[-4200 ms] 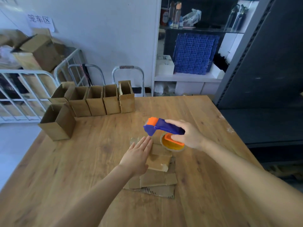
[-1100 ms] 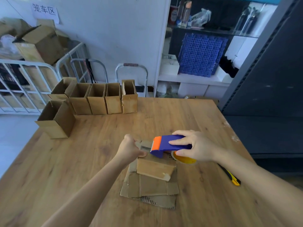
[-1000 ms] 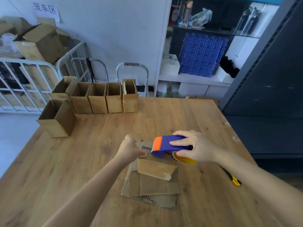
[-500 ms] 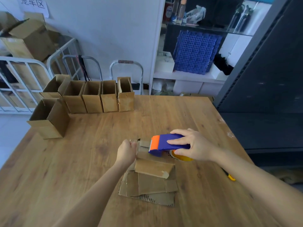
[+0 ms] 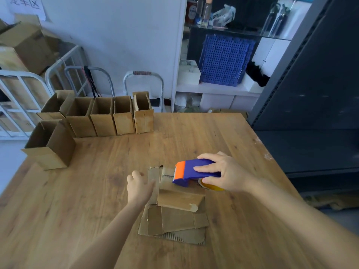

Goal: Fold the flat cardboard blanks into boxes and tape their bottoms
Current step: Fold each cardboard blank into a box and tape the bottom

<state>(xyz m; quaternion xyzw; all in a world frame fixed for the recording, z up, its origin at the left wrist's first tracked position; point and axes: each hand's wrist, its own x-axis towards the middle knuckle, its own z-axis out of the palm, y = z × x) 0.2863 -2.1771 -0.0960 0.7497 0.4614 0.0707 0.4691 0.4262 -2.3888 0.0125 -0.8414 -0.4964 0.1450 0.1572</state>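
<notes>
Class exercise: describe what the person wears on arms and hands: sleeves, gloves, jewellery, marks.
The left hand and right hand are bare: no gloves, rings, watch or markings can be seen. No sleeve shows up to the picture's edge.

Six upright boxes [image 5: 124, 121], one lying box [image 5: 179, 199], one tape dispenser [image 5: 189, 168], one pile of blanks [image 5: 174, 222]

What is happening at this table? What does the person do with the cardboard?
A person is taping a small box. The right hand grips a blue and orange tape dispenser, with its orange cutter end over the far end of a folded box. That box lies on a stack of flat blanks. The left hand is against the box's left flap, but blur hides whether it grips it. Six open boxes stand at the far left of the wooden table.
</notes>
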